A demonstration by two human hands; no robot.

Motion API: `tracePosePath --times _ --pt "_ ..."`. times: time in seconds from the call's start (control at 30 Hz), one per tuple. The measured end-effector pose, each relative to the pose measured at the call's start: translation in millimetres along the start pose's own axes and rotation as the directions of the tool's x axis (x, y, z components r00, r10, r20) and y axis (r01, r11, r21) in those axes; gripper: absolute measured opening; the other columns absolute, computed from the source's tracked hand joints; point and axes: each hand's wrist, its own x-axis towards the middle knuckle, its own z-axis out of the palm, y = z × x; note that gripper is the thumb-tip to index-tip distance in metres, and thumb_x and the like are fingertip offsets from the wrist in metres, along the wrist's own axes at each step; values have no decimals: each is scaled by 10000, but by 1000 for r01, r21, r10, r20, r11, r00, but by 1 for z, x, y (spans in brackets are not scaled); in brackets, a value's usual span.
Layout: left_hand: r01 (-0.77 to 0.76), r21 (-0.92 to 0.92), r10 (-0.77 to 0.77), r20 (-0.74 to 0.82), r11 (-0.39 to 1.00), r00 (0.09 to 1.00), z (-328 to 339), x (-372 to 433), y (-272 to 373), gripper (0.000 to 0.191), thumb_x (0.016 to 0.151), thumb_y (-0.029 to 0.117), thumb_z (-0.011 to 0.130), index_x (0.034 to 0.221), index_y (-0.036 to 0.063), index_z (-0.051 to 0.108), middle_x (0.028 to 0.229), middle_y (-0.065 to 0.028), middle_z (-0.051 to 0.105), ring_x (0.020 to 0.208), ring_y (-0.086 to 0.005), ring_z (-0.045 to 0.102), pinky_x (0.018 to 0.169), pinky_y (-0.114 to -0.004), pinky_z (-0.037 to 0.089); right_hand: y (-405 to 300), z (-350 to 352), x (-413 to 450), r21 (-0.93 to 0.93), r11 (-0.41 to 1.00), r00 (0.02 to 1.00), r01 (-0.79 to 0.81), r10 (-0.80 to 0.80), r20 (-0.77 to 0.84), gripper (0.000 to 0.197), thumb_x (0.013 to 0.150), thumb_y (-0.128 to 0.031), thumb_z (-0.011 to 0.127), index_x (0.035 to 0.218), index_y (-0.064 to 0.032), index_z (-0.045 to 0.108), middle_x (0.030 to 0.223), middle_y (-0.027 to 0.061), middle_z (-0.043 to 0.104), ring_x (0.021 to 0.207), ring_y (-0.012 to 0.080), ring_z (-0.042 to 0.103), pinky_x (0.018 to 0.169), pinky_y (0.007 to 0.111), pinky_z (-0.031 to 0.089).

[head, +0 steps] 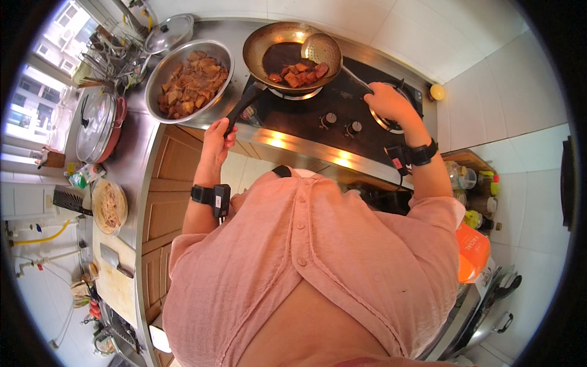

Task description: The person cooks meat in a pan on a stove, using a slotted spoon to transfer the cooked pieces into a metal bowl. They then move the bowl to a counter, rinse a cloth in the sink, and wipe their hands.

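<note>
My left hand (219, 140) grips the black handle of a wok (257, 48) over the left burner of a gas hob (293, 112). Held by its handle in my right hand (390, 103) is a perforated metal skimmer (319, 48), its round head inside the wok at the right. Browned meat pieces (300, 75) lie in the wok just below the skimmer head, beside dark liquid (284, 54). To the left of the wok, a large steel bowl (152, 91) holds many more meat pieces (195, 85).
A glass lid (169, 34) lies behind the bowl. Along the left counter are a lidded red pot (118, 126), a bowl of shredded food (110, 206) and a cleaver (110, 256) on a cutting board (117, 293). Jars (465, 178) stand right of the hob.
</note>
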Motion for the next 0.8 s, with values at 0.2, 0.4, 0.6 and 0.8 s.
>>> tracePosePath --times 0.2,0.4,0.6,0.8 --pt "21 75 -24 47 997 999 4 -9 4 196 897 179 504 978 2 481 716 -74 525 484 -80 420 378 -193 303 -12 -16 -16 509 820 935 -262 84 346 115 838 -180 507 811 -69 494 582 -18 445 385 45 347 323 198 226" --pt "46 105 -54 75 993 996 4 -8 3 193 904 190 493 962 7 479 727 -67 519 478 -73 406 377 -187 295 -22 23 -10 658 721 934 -216 -45 355 123 828 -180 516 789 -67 485 594 -12 466 382 68 369 331 224 252" --pt "59 115 -67 67 992 996 6 -9 4 190 905 196 491 948 11 480 723 -67 519 479 -73 409 381 -187 299 -47 59 -4 792 572 933 -211 -123 338 100 842 -164 507 806 -79 471 598 -20 453 421 62 403 332 205 276" --pt "49 128 -56 54 991 997 10 -15 4 191 906 196 489 951 11 479 722 -66 520 481 -78 419 383 -189 307 -42 56 -4 849 463 914 -254 -172 367 74 855 -152 500 842 -82 476 598 -26 465 405 40 393 327 182 267"
